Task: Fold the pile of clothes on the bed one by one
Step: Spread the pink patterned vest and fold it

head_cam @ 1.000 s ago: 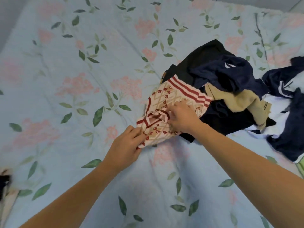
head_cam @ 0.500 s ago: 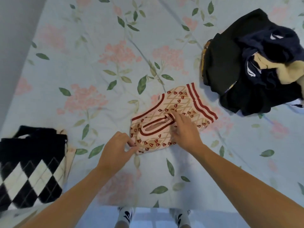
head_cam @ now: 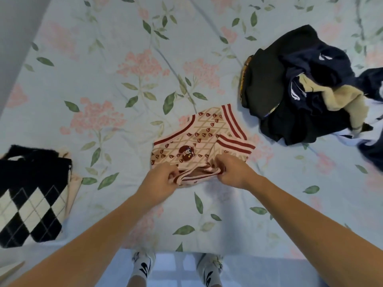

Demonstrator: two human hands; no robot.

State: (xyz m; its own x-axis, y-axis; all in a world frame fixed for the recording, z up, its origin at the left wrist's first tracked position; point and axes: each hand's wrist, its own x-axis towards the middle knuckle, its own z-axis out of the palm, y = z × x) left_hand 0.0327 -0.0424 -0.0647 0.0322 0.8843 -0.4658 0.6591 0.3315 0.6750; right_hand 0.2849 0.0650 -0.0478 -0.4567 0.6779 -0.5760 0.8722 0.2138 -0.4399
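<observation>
While the unfolded pile (head_cam: 306, 88) waits near the bed's (head_cam: 103, 65) far right side, a person works on a single garment: a cream knit vest (head_cam: 199, 141) with maroon trim and a small round emblem, lying flat near the middle of the bed's near edge. Both hands grip its nearest hem. The left hand (head_cam: 160, 180) pinches the maroon-banded edge at one end, fingers curled over the fabric, and the right hand (head_cam: 234, 170) clasps the same edge at the other end, so the band bunches between them. The vest's striped far edge points toward the pile but lies apart from it.

Judging by the layout, this is the fold of one item in mid-course, with much of the task left: dark navy, black and tan pieces remain heaped together. A black-and-cream argyle knit (head_cam: 31, 199) already rests folded at the bed's near left edge, on top of a paler piece. The next move likely calls for lifting the gripped hem and laying it evenly over the far part, keeping both ends level so the vest squares up. The person's socked feet (head_cam: 143, 266) show below the near edge.
</observation>
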